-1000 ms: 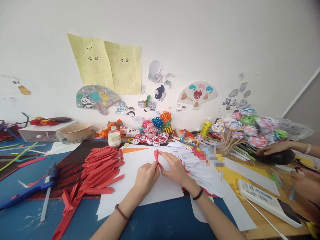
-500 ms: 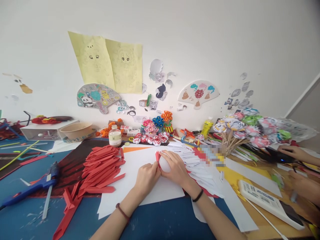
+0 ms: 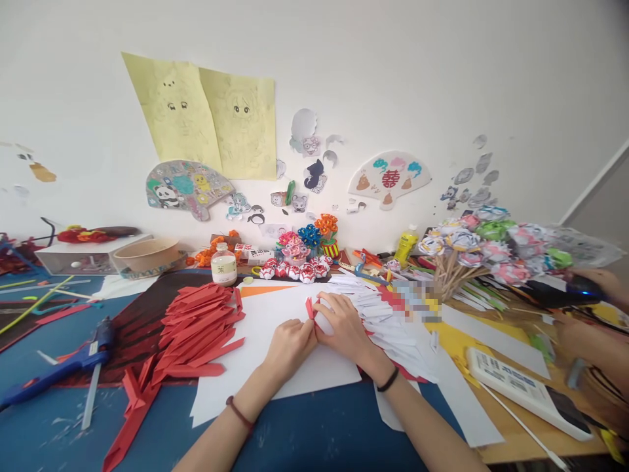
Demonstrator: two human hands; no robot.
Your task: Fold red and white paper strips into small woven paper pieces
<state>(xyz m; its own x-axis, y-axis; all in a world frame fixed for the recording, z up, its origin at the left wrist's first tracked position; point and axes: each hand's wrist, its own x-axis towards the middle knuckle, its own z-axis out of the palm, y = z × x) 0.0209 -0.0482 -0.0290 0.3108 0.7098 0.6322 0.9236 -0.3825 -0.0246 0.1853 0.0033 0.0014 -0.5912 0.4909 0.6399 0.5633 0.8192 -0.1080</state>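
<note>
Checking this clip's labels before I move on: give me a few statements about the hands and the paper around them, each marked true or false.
1. Both hands, left hand and right hand, pinch one small red paper piece. True.
2. The hands work over a white sheet. True.
3. The pile of folded red strips lies to the right of the hands. False: it lies to their left.
4. The blue glue gun is in the left hand. False: it lies on the blue mat, far left, untouched.
5. Another person's hand shows at the right edge. True.
</note>
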